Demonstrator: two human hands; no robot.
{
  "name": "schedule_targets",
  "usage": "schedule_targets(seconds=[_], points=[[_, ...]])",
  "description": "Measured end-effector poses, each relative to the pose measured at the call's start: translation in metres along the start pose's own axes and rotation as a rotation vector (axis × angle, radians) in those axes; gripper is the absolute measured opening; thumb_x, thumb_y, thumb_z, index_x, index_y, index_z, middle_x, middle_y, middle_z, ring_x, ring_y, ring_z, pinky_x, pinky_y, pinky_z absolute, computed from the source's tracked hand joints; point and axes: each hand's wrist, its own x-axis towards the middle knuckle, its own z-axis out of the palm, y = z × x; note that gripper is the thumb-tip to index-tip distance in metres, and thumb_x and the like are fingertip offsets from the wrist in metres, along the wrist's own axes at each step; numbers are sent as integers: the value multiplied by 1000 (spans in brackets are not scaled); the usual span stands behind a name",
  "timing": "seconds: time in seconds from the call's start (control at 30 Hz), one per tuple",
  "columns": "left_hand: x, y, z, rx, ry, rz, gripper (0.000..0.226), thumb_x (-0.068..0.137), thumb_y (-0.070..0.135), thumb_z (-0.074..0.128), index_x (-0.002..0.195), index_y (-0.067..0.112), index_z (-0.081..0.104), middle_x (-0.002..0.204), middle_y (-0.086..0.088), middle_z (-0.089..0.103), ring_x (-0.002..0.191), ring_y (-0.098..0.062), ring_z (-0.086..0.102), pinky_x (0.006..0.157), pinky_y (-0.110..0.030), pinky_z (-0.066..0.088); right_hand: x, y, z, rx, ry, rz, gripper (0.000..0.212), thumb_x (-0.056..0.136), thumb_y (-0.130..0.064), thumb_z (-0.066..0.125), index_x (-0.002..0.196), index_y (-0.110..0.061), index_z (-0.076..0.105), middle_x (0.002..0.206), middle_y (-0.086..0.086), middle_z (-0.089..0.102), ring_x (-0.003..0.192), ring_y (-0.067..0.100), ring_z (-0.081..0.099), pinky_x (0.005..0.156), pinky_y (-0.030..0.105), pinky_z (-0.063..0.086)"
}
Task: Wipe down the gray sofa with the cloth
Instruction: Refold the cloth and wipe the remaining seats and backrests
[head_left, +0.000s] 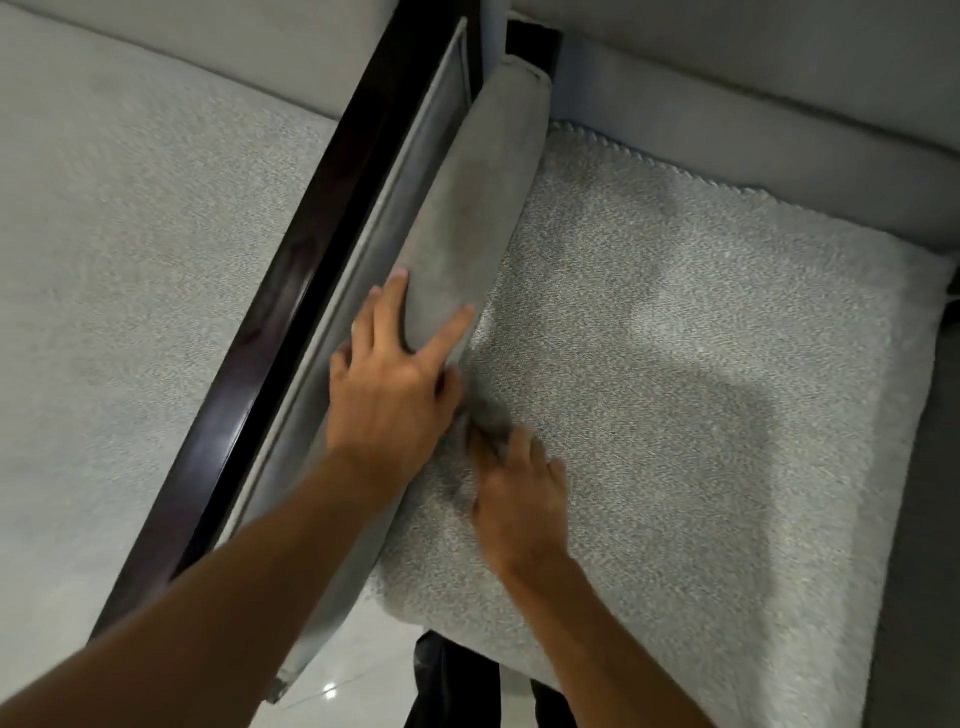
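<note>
The gray sofa has a padded armrest (483, 208) running up the middle of the view and a speckled seat cover (675, 364) to its right. My left hand (395, 384) lies on the armrest with straight, spread fingers pressing its top and inner side. My right hand (519, 493), motion-blurred, grips a small dark gray cloth (491, 415) bunched at the seam where the armrest meets the seat. Most of the cloth is hidden under my fingers.
A dark wooden frame rail (311, 260) runs along the armrest's left side, with another gray seat (130, 260) beyond it. The sofa backrest (779, 104) rises at the top right. Glossy white floor (353, 675) and dark trouser legs (452, 686) show at the bottom.
</note>
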Motion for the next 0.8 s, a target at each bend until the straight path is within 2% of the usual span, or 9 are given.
schedule_targets(seconds=[0.1,0.2,0.3,0.4,0.53,0.6,0.67,0.73,0.8], points=[[-12,-5,2,20,-24,-8,63,95,35,63,152,48,39,168,-15,13,151,-40,24,96,-63,49,-55,-3,27,17,-120,-136,83,52,-21,85,130,-31,60,109,10,59,85,30,62,75,43,53],[-8,-3,2,14,-12,-32,59,91,35,66,147,46,47,166,-16,20,147,-41,30,93,-62,50,-76,-2,34,-1,-113,-236,80,45,-23,87,122,-31,67,102,7,61,77,26,61,69,40,53],[-7,-2,5,29,0,-41,58,90,36,65,145,46,49,165,-16,23,144,-41,33,93,-60,50,-48,-1,23,41,11,-119,83,52,-15,84,129,-32,59,107,6,61,86,26,62,73,39,52],[-9,-2,6,32,13,-44,59,89,37,66,145,46,49,164,-16,24,143,-40,34,93,-59,50,-51,-9,31,77,-24,-50,76,59,-13,76,131,-30,59,109,7,57,90,28,61,73,40,51],[-9,-2,5,31,16,-49,59,89,37,66,145,46,50,163,-16,25,144,-40,34,94,-61,51,-114,-12,66,66,-153,-232,78,46,-30,86,121,-35,65,106,6,60,75,28,63,72,40,55],[-9,-1,6,38,23,-49,58,90,36,64,145,45,50,163,-16,26,144,-40,34,94,-61,51,-119,-10,63,66,-140,-275,79,43,-33,87,119,-35,66,106,5,61,79,28,65,74,41,56],[-10,0,7,50,31,-51,56,91,35,62,144,44,50,163,-16,26,144,-40,34,94,-61,51,-93,-11,44,52,-42,-214,83,46,-24,86,125,-31,62,106,4,59,89,26,63,76,39,53],[-9,1,7,65,29,-50,55,92,36,58,145,44,48,164,-16,24,145,-40,32,95,-60,50,-52,-9,27,50,64,-63,84,56,-15,83,135,-28,56,108,5,56,92,24,59,75,38,48],[-10,0,8,72,26,-50,54,92,37,56,145,44,46,164,-15,22,145,-40,31,96,-60,50,-34,-8,22,57,73,36,80,64,-13,76,139,-27,54,111,7,57,93,26,60,77,39,47]])
